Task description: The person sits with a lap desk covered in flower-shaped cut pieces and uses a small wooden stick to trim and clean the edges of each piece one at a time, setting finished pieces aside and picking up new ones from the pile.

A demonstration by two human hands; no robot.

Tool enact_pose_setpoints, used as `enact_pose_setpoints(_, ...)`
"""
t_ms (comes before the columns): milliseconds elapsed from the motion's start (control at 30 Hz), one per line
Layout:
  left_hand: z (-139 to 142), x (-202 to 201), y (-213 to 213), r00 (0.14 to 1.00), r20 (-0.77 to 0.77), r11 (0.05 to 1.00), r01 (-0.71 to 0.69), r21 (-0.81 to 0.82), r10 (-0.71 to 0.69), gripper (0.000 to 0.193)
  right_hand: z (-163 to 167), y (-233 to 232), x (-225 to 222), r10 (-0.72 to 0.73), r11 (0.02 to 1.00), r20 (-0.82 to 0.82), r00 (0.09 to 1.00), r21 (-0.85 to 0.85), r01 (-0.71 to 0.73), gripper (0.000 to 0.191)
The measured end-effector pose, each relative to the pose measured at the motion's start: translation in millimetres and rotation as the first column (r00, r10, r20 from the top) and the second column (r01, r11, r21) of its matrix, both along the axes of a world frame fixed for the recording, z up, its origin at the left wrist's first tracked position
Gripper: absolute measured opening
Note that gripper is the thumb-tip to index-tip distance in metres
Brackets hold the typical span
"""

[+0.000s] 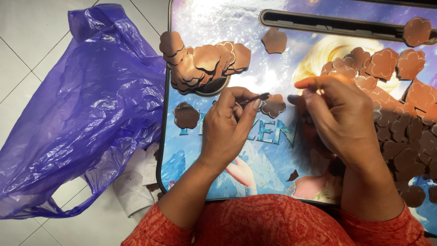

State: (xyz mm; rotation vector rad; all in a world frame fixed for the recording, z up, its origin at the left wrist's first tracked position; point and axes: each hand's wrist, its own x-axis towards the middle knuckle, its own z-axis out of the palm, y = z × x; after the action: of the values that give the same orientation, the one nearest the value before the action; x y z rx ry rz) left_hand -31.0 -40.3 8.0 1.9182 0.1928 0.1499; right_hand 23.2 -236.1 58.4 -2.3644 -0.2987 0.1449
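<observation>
My left hand (230, 125) pinches the edge of a brown flower-shaped cutout (274, 106) between thumb and forefinger, just above a small picture-printed lap table (273, 77). My right hand (339, 114) hovers close on the other side of that cutout, fingers curled, thumb and fingertips near its right edge; whether it grips anything I cannot tell. A heap of the same brown cutouts (202, 64) lies at the table's upper left. A larger spread of cutouts (400, 109) covers the right side. One single cutout (186, 115) lies left of my left hand.
A crumpled purple plastic bag (86, 114) lies on the white tiled floor to the left. White cloth or paper (136, 182) sits under the bag's edge. A dark slot tray (337, 25) runs along the table's far side, with a cutout (416, 31) on it.
</observation>
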Motion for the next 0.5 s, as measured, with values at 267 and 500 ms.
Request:
enact_pose_setpoints(267, 5.6, 4.3, -3.8, 1.000, 0.010, 1.000, -0.013, 0.011, 0.013, 0.016, -13.1, 9.6, -9.2, 0.188, 0.978, 0.119, 0.975, -0.119, -0.174, 0.032)
enact_pose_setpoints(500, 14.6, 0.7, -13.3, 0.999, 0.015, 0.999, 0.031, -0.033, -0.030, 0.015, 39.3, -34.9, -0.2, -0.003, 0.998, -0.154, 0.988, -0.070, -0.008, 0.020)
